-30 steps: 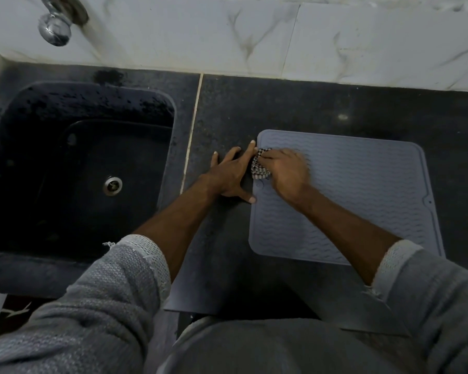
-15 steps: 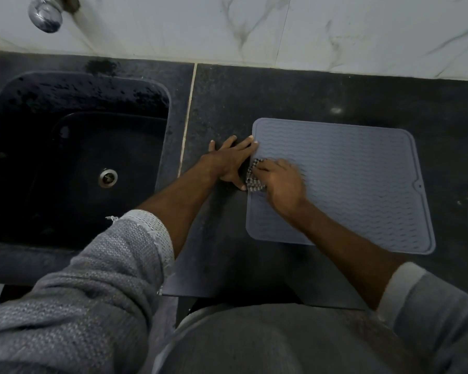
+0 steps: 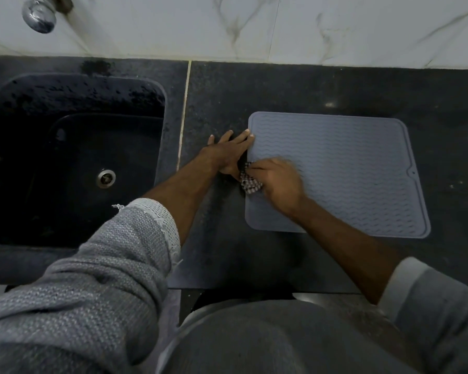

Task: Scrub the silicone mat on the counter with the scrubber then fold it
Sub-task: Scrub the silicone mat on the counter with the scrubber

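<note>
Head view: grey silicone mat [image 3: 341,171] flat on the dark counter [image 3: 295,85], right of centre. Right hand [image 3: 277,179] curled around a checked scrubber [image 3: 250,182], pressing at the mat's left edge. Left hand [image 3: 227,155] flat, fingers straight, tips touching the mat's upper-left edge. Black sink [image 3: 73,157] at left, chrome tap [image 3: 39,14] upper left.

no readable text, labels or numbers anywhere.

We wear a grey knitted sweater [image 3: 92,279]. Its sleeves are pushed up. White cuffs [image 3: 160,214] fray, forearms bare.
</note>
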The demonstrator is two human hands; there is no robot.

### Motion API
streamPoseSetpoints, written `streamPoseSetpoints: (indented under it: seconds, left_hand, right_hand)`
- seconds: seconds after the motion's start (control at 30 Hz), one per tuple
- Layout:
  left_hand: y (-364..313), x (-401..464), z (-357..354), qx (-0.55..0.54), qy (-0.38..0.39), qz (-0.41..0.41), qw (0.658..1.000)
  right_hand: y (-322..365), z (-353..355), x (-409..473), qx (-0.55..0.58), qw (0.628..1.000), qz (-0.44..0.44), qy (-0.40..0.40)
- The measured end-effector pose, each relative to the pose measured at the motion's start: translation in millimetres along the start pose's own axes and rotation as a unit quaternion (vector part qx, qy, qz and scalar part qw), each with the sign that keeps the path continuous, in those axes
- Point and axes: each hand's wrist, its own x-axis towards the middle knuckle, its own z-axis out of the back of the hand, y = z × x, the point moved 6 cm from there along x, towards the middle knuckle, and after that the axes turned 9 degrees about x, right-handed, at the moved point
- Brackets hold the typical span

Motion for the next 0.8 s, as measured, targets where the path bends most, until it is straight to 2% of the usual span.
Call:
streamPoseSetpoints:
  seconds: [0.13,0.23,0.4,0.57,0.67,0.8]
  left_hand:
    - [2,2,-1,0.007,-0.002,-0.004,1.0]
    - [2,3,-2,0.004,0.004,-0.003,1.0]
    - [1,4,-1,0.004,-0.002,-0.001,1.0]
    - [-1,2,-2,0.008,-0.012,-0.001,1.0]
    - [-2,-3,-3,-0.017,-0.037,0.005,0.999]
    - [-2,-21,-18,-0.06,-0.11,0.039,0.991]
  right_hand:
    - [3,-20,-16,-0.022,1.0,-0.011,0.006]
    - [10,-26,-43,0.001,1.0,0.004,0.003]
    - [24,-37,-89,-0.018,0.998,0.047,-0.05]
    - [25,-37,-90,-0.027,0.996,0.059,-0.067]
    - [26,-34,-91,-0.017,0.995,0.067,-0.067]
    - [23,-23,-90,0.07,0.994,0.059,-0.062]
